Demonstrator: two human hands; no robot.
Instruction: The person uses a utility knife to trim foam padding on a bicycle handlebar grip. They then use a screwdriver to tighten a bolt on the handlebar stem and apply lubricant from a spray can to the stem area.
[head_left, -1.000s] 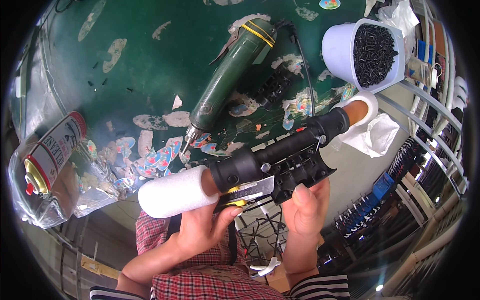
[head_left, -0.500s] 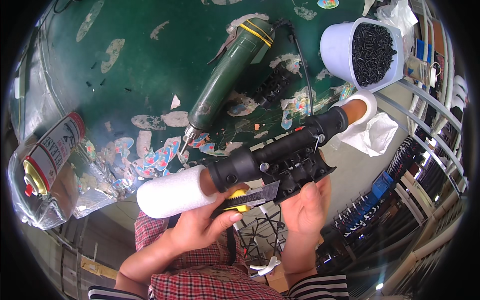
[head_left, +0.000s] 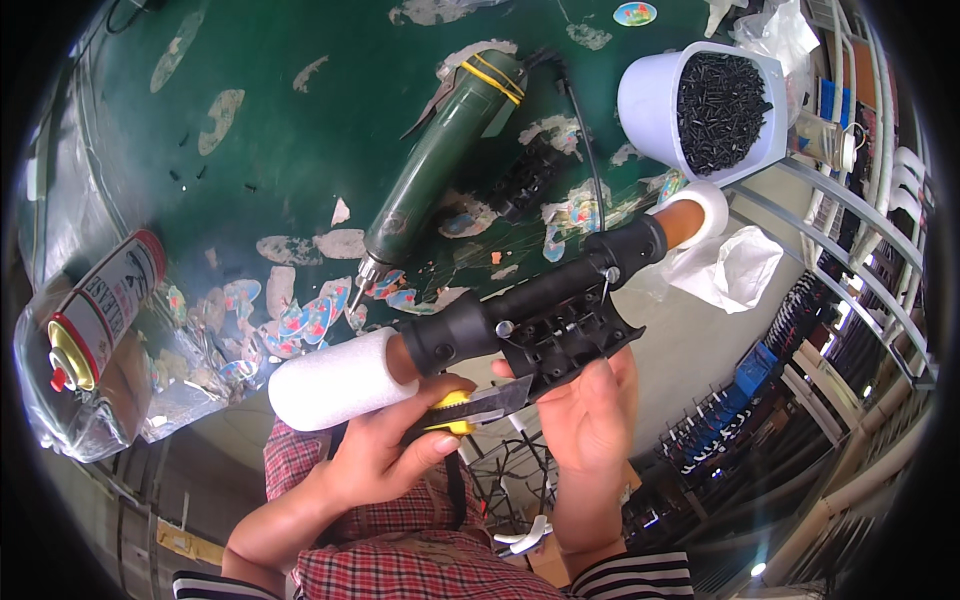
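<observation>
A yellow and black utility knife (head_left: pixel 458 411) is gripped in my left hand (head_left: pixel 385 455), its blade pointing right. That hand also sits against the underside of a long bar with two black plastic collars and a black middle tube (head_left: pixel 540 292). A ribbed black plastic bracket (head_left: pixel 568 345) with metal screws hangs from the tube's lower side. My right hand (head_left: pixel 592 425) is curled under the bracket, thumb at its lower edge and some fingers hidden behind it. The blade lies just below the bracket's left end. White foam sleeves (head_left: pixel 325 385) cover both brown bar ends.
On the green table lies a green power screwdriver (head_left: pixel 430 165) with a cord. A white tub (head_left: pixel 650 105) of black screws stands at the far right. A spray can (head_left: pixel 108 305) lies at left. Another black bracket (head_left: pixel 530 180) and peeling stickers are scattered about.
The view has shifted slightly, so the table and bar appear farther left. The knife blade has dropped a little from the bracket, and a right fingertip now shows beneath the bracket's left end.
</observation>
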